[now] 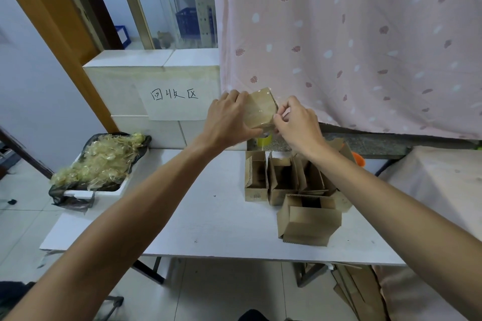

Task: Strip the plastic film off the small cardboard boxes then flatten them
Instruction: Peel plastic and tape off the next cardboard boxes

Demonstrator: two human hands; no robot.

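A small cardboard box (260, 108) wrapped in shiny plastic film is held in the air above the back of the white table (208, 216). My left hand (228, 120) grips its left side, thumb underneath. My right hand (297, 124) pinches at the film on the box's right edge with curled fingers. Several opened cardboard boxes (284, 180) stand on the table's right half, and one more (309, 219) lies nearer the front.
A bin lined with a black bag (101, 161) and heaped with stripped film sits at the table's left end. A yellow tape roll (263, 140) lies under the held box. A pink curtain (365, 47) hangs behind. Flat cardboard (349, 286) lies on the floor at right.
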